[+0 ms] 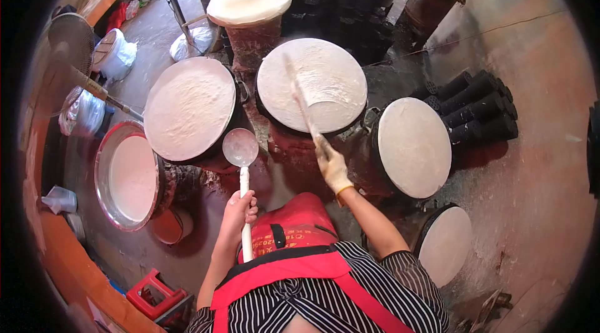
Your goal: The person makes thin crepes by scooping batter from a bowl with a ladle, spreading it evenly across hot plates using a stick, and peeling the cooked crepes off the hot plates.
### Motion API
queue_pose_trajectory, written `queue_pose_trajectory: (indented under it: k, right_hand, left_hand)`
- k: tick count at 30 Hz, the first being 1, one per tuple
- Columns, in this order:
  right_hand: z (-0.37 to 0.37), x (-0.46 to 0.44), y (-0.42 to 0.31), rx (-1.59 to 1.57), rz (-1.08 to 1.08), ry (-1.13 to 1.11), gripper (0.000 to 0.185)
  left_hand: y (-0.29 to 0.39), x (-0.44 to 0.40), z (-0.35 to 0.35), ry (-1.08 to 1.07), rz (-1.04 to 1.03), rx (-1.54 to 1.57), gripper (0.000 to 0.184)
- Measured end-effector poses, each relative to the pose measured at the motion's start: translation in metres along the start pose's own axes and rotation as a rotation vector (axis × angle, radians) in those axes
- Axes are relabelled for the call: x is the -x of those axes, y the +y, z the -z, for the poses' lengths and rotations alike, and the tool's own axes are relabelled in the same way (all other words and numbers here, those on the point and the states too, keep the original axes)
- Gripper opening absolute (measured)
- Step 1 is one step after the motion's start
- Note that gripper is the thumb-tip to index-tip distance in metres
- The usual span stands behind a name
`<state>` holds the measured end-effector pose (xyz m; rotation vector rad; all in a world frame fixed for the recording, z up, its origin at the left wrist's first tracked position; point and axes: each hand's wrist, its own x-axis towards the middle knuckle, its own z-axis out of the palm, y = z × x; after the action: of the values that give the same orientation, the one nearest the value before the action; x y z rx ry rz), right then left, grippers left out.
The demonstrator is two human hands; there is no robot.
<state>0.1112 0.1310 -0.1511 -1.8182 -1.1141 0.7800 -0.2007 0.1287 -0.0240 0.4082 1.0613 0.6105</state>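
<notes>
My left hand [240, 213] is closed around the white handle of a ladle [240, 147], its round bowl upright between two griddles. On my right hand [331, 165] is a pale glove, and its fingers grip a long flat wooden spreader [301, 100], blurred along its length. The spreader lies across the white batter on the middle griddle [342, 70], where the surface is streaked and ridged. To the left sits another griddle [190, 108] coated with rough white batter. A smoother coated griddle [414, 147] stands to the right of my gloved hand.
A wide basin of white liquid [131, 176] stands at left, near a fan [72, 51]. Black coal briquettes [478, 108] are stacked against the right wall. Another coated griddle [445, 247] is at lower right. A red stool [156, 295] sits lower left; a stack of pale round sheets [250, 0] stands behind.
</notes>
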Motion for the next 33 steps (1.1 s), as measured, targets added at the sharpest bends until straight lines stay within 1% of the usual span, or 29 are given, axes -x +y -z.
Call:
queue_pose_trajectory:
  k: [1,3,4,5,7,8,9,11,13,14,15,16,17,19,20,21,23,24,25,26,27,29,30,31,32,33]
  right_hand:
    - [0.008,0.012,-0.03,0.066,-0.039,-0.064,0.038]
    - [0.018,0.006,-0.036,-0.175,0.089,-0.003,0.038]
    - [0.024,-0.009,-0.025,-0.106,0.024,0.086,0.037]
    - [0.024,-0.03,0.013,-0.103,0.107,0.156,0.038]
    - [0.042,-0.035,0.001,-0.09,0.065,0.133,0.038]
    - [0.047,-0.023,-0.007,-0.151,-0.011,0.022,0.038]
    - [0.044,-0.011,0.007,-0.125,0.073,-0.016,0.037]
    - [0.048,0.037,0.008,-0.125,0.095,-0.09,0.04]
    - [0.054,0.08,0.011,-0.15,-0.007,-0.094,0.039]
    - [0.058,0.092,0.009,-0.131,0.023,-0.059,0.039]
    - [0.06,0.102,0.008,-0.113,0.054,-0.024,0.039]
    - [0.051,0.106,0.019,-0.202,0.029,0.097,0.041]
    - [0.045,0.106,0.018,-0.17,0.015,0.23,0.045]
    - [0.021,0.095,0.021,-0.233,-0.036,0.383,0.042]
    - [0.007,0.09,0.022,-0.309,-0.048,0.341,0.044]
    - [-0.011,0.083,0.036,-0.156,0.161,0.382,0.045]
    - [-0.042,0.083,0.048,-0.391,-0.03,0.214,0.043]
    - [-0.046,0.086,0.027,-0.567,-0.151,0.131,0.043]
    - [-0.044,0.091,0.002,-0.742,-0.277,0.046,0.043]
    - [-0.04,0.091,-0.003,-0.733,-0.329,-0.014,0.044]
    - [-0.031,0.09,-0.009,-0.729,-0.325,-0.017,0.044]
    - [-0.003,0.083,-0.021,-0.729,-0.414,-0.069,0.044]
    - [0.015,0.075,-0.029,-0.69,-0.279,-0.04,0.041]
    - [0.028,0.063,-0.013,-0.679,-0.168,0.037,0.038]
    - [0.046,0.052,-0.022,-0.685,-0.312,0.153,0.039]
    - [0.057,0.048,-0.033,-0.684,-0.461,0.268,0.042]
  left_hand:
    - [-0.001,-0.002,0.002,-0.008,0.008,0.006,0.012]
    - [-0.001,-0.003,0.001,-0.018,0.014,0.007,0.012]
    - [0.0,-0.004,-0.002,-0.02,0.018,-0.021,0.012]
    - [0.001,-0.005,-0.004,-0.022,0.024,-0.051,0.012]
    - [0.001,-0.013,-0.007,-0.036,0.024,-0.074,0.012]
    - [0.003,-0.019,-0.008,-0.052,0.021,-0.091,0.011]
    - [0.008,-0.026,-0.01,-0.056,0.02,-0.102,0.011]
    - [0.017,-0.045,-0.013,-0.064,-0.011,-0.167,0.012]
    - [0.034,-0.073,-0.021,-0.02,-0.083,-0.332,0.015]
    - [0.039,-0.096,-0.02,-0.045,-0.145,-0.398,0.014]
    - [0.051,-0.109,-0.028,-0.089,-0.162,-0.478,0.016]
    - [0.057,-0.13,-0.035,-0.111,-0.168,-0.518,0.018]
    - [0.057,-0.146,-0.048,-0.056,-0.212,-0.481,0.017]
    - [0.052,-0.188,-0.06,-0.049,-0.262,-0.596,0.013]
    - [0.044,-0.205,-0.07,0.032,-0.261,-0.622,0.012]
    - [0.034,-0.215,-0.079,0.114,-0.256,-0.648,0.012]
    - [0.023,-0.203,-0.108,0.16,-0.219,-0.482,0.014]
    - [0.019,-0.2,-0.117,0.135,-0.193,-0.461,0.014]
    - [0.017,-0.205,-0.119,0.097,-0.098,-0.434,0.009]
    - [0.024,-0.207,-0.116,0.098,-0.097,-0.43,0.009]
    - [0.039,-0.208,-0.111,-0.045,0.135,-0.117,0.007]
    - [0.071,-0.201,-0.099,-0.335,0.582,0.515,0.006]
    - [0.088,-0.173,-0.095,-0.374,0.552,0.505,0.006]
    - [0.101,-0.139,-0.095,-0.411,0.522,0.496,0.007]
    - [0.104,-0.123,-0.097,-0.408,0.518,0.498,0.007]
    - [0.103,-0.11,-0.096,-0.389,0.367,0.339,0.008]
